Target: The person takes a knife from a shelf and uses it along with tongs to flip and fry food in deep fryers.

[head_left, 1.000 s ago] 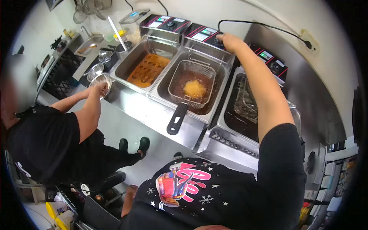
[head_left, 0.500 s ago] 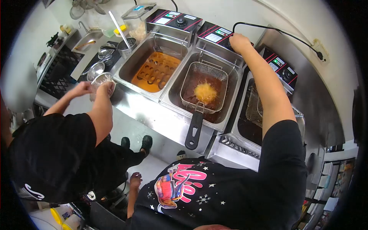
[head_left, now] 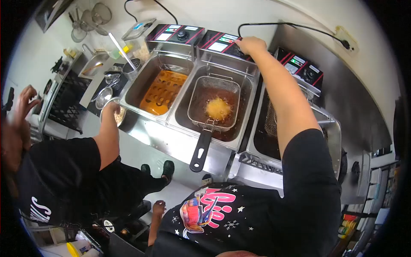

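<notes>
My right hand (head_left: pixel 251 45) reaches over the middle fryer to its control panel (head_left: pixel 220 44). The fingers are closed at the spot where the neighbouring fryers have a control knob; the knob itself is hidden by the hand. Beneath my arm, a wire fry basket (head_left: pixel 214 103) sits in dark oil, its black handle (head_left: pixel 201 150) pointing toward me. A golden, shredded-looking clump (head_left: pixel 218 109) bubbles inside the basket. Low at my side hangs my left hand (head_left: pixel 159 207), fingers loosely bent and apart, with nothing visible in it.
A left fryer (head_left: pixel 160 92) holds orange-brown oil over a perforated plate; a right fryer (head_left: pixel 261 141) holds another basket. A co-worker (head_left: pixel 64 180) stands at left, one hand in a bowl (head_left: pixel 121 116). Strainers (head_left: pixel 101 13) hang on the wall.
My view has shifted, so the fryers sit further left. My right hand stays at the middle panel. The co-worker's left hand has lifted away from the bowl toward the far left.
</notes>
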`<state>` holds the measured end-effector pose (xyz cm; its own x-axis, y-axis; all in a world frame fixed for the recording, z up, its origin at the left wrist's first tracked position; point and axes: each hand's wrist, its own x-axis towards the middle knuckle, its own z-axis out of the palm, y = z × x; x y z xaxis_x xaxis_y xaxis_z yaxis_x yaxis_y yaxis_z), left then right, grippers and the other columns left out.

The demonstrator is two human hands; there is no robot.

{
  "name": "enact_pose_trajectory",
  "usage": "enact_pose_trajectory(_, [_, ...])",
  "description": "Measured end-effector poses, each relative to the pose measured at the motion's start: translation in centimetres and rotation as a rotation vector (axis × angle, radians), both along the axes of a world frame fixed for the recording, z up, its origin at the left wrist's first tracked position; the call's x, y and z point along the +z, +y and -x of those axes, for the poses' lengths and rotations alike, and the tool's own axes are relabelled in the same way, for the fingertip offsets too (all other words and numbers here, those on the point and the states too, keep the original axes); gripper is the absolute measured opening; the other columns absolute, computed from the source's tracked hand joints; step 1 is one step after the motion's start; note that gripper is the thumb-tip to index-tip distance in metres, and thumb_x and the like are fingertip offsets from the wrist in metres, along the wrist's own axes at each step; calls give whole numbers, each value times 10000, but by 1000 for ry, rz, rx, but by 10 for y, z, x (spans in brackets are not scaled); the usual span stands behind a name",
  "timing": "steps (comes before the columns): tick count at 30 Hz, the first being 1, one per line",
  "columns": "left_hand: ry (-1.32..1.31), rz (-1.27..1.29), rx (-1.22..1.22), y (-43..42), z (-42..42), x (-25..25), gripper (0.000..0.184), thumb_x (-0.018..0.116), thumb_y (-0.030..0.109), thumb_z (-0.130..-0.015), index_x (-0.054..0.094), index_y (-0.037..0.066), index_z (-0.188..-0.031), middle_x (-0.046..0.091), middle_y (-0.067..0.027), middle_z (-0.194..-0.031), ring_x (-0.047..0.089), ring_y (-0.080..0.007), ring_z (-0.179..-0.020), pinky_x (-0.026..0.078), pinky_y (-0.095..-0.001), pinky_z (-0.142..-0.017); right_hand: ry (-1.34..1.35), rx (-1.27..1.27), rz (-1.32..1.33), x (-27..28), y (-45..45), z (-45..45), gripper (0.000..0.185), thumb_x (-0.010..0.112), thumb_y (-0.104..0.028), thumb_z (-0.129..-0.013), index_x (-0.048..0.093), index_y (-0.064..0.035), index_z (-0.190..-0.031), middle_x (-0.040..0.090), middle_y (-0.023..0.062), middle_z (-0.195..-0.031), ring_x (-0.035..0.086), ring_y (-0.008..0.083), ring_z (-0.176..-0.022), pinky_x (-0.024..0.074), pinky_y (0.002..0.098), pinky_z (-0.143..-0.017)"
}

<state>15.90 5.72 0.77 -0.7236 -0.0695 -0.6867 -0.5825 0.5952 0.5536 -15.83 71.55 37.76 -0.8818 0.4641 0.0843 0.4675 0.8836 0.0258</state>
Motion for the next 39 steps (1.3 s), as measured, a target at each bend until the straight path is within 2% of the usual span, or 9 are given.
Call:
enact_pose_trajectory(4, [-113,-310,50,21,46,-24,214,514,218,-834,528,122,-1026,603,-65,-834,613,-177,-632,453,-286,-453,-128,156,-64,50,-16,-52,466,449,-471,-845,619,-74,-1020,625,121,-999,588,285,-944,470,415,-786])
enact_pose_trajectory(6, [-111,-302,52,89,73,62,293,538,333,-852,502,128,-1058,607,-78,-876,605,-186,-659,480,-313,-507,-143,220,-88,72,-13,-92,434,498,-445,-832,630,-49,-951,636,142,-927,602,305,-886,476,419,-754])
enact_pose_trajectory(10, [-122,-844,4,178,112,187,561,334,491,-908,340,58,-1264,601,-142,-930,618,-219,-698,535,-339,-533,-313,325,-49,85,1,-180,373,542,-403,-813,639,-44,-837,635,169,-829,613,324,-799,477,428,-706])
enact_pose_trajectory(12, [-176,-1061,-65,206,119,229,545,327,475,-915,335,56,-1262,598,-160,-946,626,-229,-709,543,-350,-533,-474,218,106,87,-8,-230,384,545,-407,-815,626,-56,-945,641,150,-831,611,291,-831,472,419,-734])
enact_pose_trajectory(15, [-227,-1150,-180,242,126,259,501,332,441,-921,351,58,-1244,599,-178,-954,632,-240,-719,552,-356,-535,-594,46,345,72,-25,-285,571,513,-457,-839,430,-52,-1232,603,208,-936,598,233,-487,496,334,-471])
enact_pose_trajectory(18, [-321,-1137,-165,264,128,265,438,366,388,-921,379,68,-1220,605,-182,-952,630,-231,-694,553,-338,-524,-596,32,477,49,-43,-313,634,477,-488,-851,316,-101,-1327,604,193,-899,589,207,-494,497,319,-458])
enact_pose_trajectory(24, [-252,-1092,-201,291,128,277,236,475,204,-880,444,79,-1077,614,-122,-862,611,-189,-646,530,-319,-501,-432,85,440,47,-24,-328,591,568,-181,-746,371,-88,-1296,615,196,-749,601,237,-535,491,347,-595])
enact_pose_trajectory(27, [-268,-1121,-202,286,133,275,213,445,192,-889,419,89,-1073,607,-106,-855,615,-193,-662,524,-325,-502,-428,-59,397,72,-23,-327,643,517,-73,-669,387,-98,-1298,617,167,-731,581,191,-517,476,326,-479])
enact_pose_trajectory(39, [-353,-1091,-94,277,119,260,295,358,157,-922,341,171,-1216,570,-82,-835,565,-184,-645,456,-324,-503,-450,-110,286,61,-4,-322,664,541,-14,-674,365,-64,-1312,617,184,-738,573,201,-481,476,332,-435])
